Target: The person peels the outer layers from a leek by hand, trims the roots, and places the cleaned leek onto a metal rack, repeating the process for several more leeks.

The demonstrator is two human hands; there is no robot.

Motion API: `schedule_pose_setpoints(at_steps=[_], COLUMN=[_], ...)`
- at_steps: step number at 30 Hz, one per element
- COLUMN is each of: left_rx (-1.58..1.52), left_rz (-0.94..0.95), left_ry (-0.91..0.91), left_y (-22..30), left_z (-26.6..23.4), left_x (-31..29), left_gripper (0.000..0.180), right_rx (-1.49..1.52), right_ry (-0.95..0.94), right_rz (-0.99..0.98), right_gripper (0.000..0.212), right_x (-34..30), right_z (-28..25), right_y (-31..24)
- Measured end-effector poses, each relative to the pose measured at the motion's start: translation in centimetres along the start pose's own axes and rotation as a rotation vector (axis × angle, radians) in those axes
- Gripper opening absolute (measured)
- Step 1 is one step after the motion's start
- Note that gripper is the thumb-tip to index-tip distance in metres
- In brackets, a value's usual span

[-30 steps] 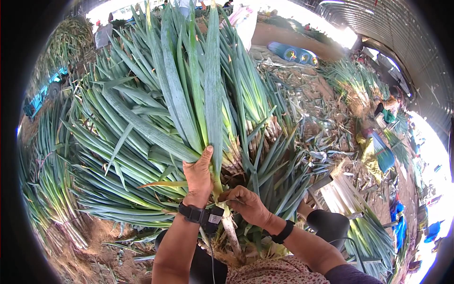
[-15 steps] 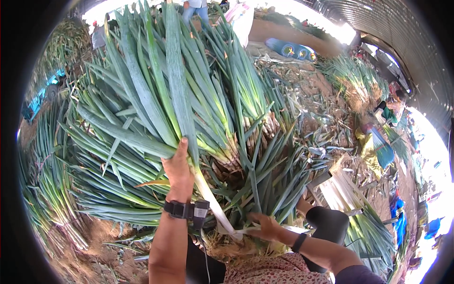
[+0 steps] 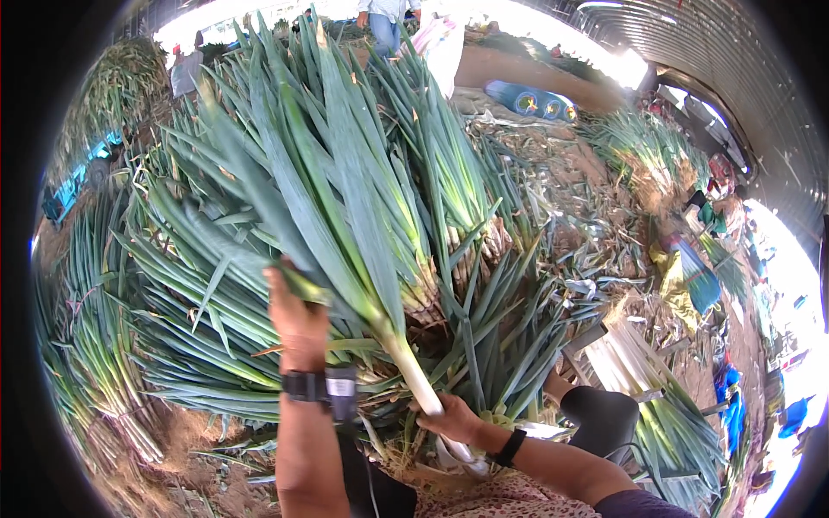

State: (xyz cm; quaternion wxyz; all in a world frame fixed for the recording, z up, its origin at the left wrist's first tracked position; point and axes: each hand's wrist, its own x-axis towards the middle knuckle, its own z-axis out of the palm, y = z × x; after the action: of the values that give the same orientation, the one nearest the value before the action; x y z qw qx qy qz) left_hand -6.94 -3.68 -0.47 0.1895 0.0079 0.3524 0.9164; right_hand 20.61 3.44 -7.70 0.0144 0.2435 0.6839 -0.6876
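Observation:
A thick green onion (image 3: 409, 367) slants across in front of me, its long leaves fanning toward the top. My right hand (image 3: 453, 420) is closed around its white lower stalk, near my lap. My left hand (image 3: 298, 324) grips an outer leaf (image 3: 306, 287) beside the stalk, apart from the white part. That leaf and the fingertips are blurred by motion. Beneath and behind lies a big heap of green onions (image 3: 207, 332), leaves outward. Loose roots and peelings (image 3: 397, 449) lie below my right hand, and the stalk's root end is partly hidden by it.
A slatted rack (image 3: 596, 341) at the right holds trimmed green onions (image 3: 626, 354). More bundles (image 3: 129, 414) lie at the left. Scraps litter the ground (image 3: 561, 198). Rolled blue netting (image 3: 528, 99) and a standing person (image 3: 384, 26) are farther back.
My right hand has moved up from the root end and closed on the white stalk. My left hand has shifted left off the stalk with a leaf, and the onion has swung right.

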Motion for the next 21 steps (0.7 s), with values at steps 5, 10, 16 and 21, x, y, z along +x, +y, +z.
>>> schedule_pose_setpoints(at_steps=[5, 10, 16, 21], left_rx=[-0.1, -0.024, -0.133, -0.092], left_rz=[-0.259, -0.479, -0.611, -0.565], left_ry=[-0.126, -0.448, -0.781, -0.637], left_y=[1.4, -3.9, -5.7, -5.0], left_z=[2.0, 3.6, 3.5, 3.9], left_x=[-1.4, -6.3, -6.5, -6.9], left_gripper=[0.084, 0.093, 0.065, 0.029], right_rx=[0.245, 0.476, 0.435, -0.293], right_ry=[-0.194, -0.355, 0.065, 0.34], right_rz=[0.025, -0.042, -0.417, -0.54], right_gripper=[0.028, 0.034, 0.036, 0.031], right_x=[-1.5, 0.8, 1.9, 2.2], right_z=[-1.1, -1.3, -1.2, -2.3], right_y=[-0.9, -3.9, -6.4, -7.4])
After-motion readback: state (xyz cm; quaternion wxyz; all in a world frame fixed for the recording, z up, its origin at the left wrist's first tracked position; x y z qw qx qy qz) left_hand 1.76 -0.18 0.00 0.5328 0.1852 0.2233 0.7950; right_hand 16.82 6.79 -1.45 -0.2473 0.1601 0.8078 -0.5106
